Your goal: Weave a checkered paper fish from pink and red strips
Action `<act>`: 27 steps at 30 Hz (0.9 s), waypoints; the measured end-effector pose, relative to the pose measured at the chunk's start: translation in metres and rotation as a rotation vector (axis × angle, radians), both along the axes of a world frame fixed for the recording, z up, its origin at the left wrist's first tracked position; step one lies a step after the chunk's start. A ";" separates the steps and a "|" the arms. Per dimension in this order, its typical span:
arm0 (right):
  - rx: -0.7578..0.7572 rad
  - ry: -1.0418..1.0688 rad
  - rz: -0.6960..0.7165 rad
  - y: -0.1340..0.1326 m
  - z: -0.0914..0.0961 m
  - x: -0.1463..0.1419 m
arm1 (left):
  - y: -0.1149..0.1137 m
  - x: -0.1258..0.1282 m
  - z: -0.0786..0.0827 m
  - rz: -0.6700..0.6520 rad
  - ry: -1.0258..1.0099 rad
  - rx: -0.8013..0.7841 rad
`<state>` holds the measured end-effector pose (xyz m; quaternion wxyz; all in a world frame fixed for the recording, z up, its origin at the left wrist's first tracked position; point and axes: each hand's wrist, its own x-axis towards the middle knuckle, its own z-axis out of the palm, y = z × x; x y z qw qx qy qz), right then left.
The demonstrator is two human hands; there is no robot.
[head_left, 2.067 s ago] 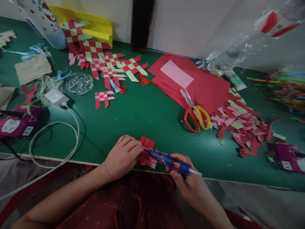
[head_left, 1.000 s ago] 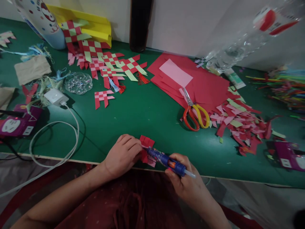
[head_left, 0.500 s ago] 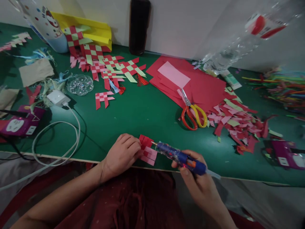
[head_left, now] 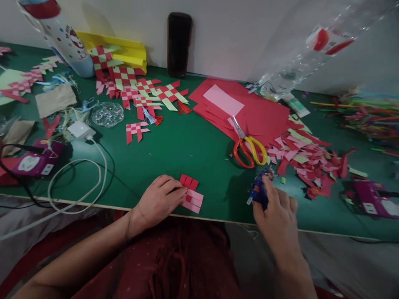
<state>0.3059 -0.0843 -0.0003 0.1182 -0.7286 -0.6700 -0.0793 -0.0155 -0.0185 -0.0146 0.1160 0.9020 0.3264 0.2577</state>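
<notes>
My left hand rests at the table's front edge, its fingers bent together and pressing on a small paper weave of red and pink strips. The fingers hide the weave's left part; slit red strips stick out at the top and pink ones to the right. Over to the right, my right hand grips a blue glue gun low over the table, its nozzle end pointing away from me. A short pale glue stick pokes out of its near end. Just beyond lie scissors with red and yellow handles.
Red paper sheets and a heap of paper scraps lie to the right. Woven paper fish line the back left. A white cable loops at the left. A phone and a plastic bottle lean on the wall.
My right hand has carried the glue gun away from the paper weave, to the right and lower, turning its nozzle from the weave to the far side. My left hand stays on the weave.
</notes>
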 end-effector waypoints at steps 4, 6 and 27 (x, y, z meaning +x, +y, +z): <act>-0.019 -0.001 0.010 0.000 -0.003 0.004 | -0.001 0.000 0.003 0.005 0.121 0.097; -0.052 0.023 0.013 0.001 -0.003 0.005 | 0.000 0.000 0.007 -0.005 0.175 0.151; 0.088 0.240 0.314 -0.004 0.036 -0.060 | 0.021 -0.002 0.019 -0.189 0.173 0.015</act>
